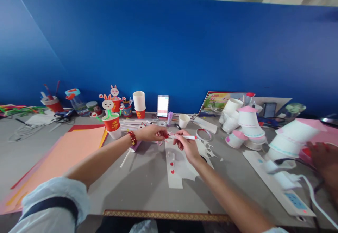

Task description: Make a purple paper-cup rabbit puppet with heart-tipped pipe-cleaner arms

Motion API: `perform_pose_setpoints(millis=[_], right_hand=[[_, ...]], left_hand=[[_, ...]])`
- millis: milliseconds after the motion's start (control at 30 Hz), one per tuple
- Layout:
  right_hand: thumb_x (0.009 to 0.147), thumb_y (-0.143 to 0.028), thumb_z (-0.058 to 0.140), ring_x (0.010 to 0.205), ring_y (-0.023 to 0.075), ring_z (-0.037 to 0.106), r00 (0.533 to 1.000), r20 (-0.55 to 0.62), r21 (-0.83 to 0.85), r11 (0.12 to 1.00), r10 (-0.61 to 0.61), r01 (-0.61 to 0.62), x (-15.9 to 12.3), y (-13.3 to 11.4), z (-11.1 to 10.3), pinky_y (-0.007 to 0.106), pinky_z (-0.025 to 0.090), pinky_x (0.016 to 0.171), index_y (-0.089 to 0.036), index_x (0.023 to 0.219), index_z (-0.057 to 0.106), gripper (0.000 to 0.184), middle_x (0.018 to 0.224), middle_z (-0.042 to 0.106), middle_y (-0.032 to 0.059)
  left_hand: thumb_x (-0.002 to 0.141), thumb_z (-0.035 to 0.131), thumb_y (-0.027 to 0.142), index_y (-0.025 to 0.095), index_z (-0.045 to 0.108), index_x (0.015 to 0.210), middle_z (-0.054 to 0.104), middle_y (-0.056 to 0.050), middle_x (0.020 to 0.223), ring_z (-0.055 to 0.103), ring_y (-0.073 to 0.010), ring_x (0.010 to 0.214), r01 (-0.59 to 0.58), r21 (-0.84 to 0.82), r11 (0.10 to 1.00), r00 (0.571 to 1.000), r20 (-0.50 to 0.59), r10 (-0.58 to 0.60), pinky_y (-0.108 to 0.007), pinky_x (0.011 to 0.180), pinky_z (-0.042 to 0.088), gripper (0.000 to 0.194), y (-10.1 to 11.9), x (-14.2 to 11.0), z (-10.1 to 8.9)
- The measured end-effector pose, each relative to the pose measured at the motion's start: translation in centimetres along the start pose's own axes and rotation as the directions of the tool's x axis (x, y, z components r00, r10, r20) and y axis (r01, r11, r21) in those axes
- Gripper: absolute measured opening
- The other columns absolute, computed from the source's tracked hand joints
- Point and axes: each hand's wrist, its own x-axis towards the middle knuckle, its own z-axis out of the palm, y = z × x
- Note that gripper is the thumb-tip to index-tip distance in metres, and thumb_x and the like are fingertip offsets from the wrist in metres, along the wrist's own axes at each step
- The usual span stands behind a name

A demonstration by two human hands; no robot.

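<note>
My right hand (186, 144) is closed around a white marker pen (188, 137) that lies level, its tip pointing left. My left hand (153, 133), with a red bead bracelet (132, 137) on the wrist, pinches the pen's red cap or tip (165, 134) at that end. Both hands hover over a white cut paper strip (174, 171) with small red hearts drawn on it, lying on the grey table (137, 187).
Orange and red paper sheets (66, 152) lie at left. Paper-cup rabbit figures (110, 115) and stacked cups (139, 103) stand behind, beside a phone (163, 105). A tape roll (203, 134) sits near my right hand. Pink-roofed cup towers (248, 123) stand at right, where another person's hand (323, 162) reaches in.
</note>
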Motion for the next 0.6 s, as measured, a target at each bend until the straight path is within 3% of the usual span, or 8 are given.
perform_pose_setpoints(millis=[233, 333, 467, 533, 600], right_hand=[[0.082, -0.037, 0.064, 0.042, 0.0090, 0.041, 0.999, 0.047, 0.049, 0.999, -0.002, 0.000, -0.6, -0.6, 0.1, 0.021, 0.027, 0.041, -0.021, 0.077, 0.058, 0.018, 0.053, 0.062, -0.0031], [0.082, -0.035, 0.062, 0.042, 0.0091, 0.040, 0.998, 0.058, 0.068, 0.998, -0.019, 0.015, -0.9, -1.0, 0.3, 0.022, 0.026, 0.042, -0.021, 0.073, 0.055, 0.018, 0.051, 0.060, -0.0038], [0.083, -0.032, 0.060, 0.044, 0.0094, 0.041, 0.993, 0.096, 0.079, 0.995, -0.063, 0.056, -1.3, -1.1, 0.7, 0.022, 0.027, 0.044, -0.021, 0.073, 0.056, 0.015, 0.052, 0.059, -0.0036], [0.081, -0.031, 0.060, 0.044, 0.0099, 0.042, 0.992, 0.109, 0.084, 0.995, -0.060, 0.051, -1.3, -1.0, 0.9, 0.022, 0.027, 0.044, -0.022, 0.073, 0.057, 0.013, 0.052, 0.059, -0.0033], [0.079, -0.030, 0.059, 0.043, 0.0101, 0.042, 0.996, 0.068, 0.121, 0.991, -0.059, 0.050, -1.3, -0.9, 1.3, 0.022, 0.027, 0.043, -0.022, 0.071, 0.057, 0.012, 0.051, 0.056, -0.0034]], left_hand=[[0.088, 0.058, 0.028, 0.019, 0.064, 0.101, 0.069, -0.002, 0.090, 0.062, -0.0142, 0.077, -0.042, -0.032, 0.999, 0.998, -0.047, 0.040, -0.023, 0.068, 0.045, 0.017, 1.9, -1.1, 0.4], [0.093, 0.053, 0.029, 0.018, 0.064, 0.104, 0.068, -0.003, 0.088, 0.061, -0.0135, 0.077, -0.068, -0.182, 0.981, 0.996, -0.061, 0.058, -0.024, 0.069, 0.046, 0.019, 2.5, -1.2, 0.8], [0.095, 0.052, 0.037, 0.016, 0.065, 0.100, 0.061, 0.000, 0.075, 0.057, -0.0116, 0.068, 0.001, -0.418, 0.908, 1.000, 0.007, 0.003, -0.024, 0.065, 0.046, 0.026, 3.1, -1.5, 1.1], [0.096, 0.050, 0.041, 0.015, 0.066, 0.093, 0.057, 0.001, 0.068, 0.053, -0.0102, 0.062, 0.034, -0.459, 0.888, 0.999, 0.036, -0.020, -0.023, 0.062, 0.045, 0.031, 3.4, -1.7, 1.3], [0.096, 0.049, 0.044, 0.015, 0.065, 0.087, 0.052, 0.003, 0.064, 0.048, -0.0090, 0.057, 0.035, -0.453, 0.891, 0.999, -0.010, -0.044, -0.023, 0.058, 0.042, 0.035, 3.8, -1.9, 1.7]])
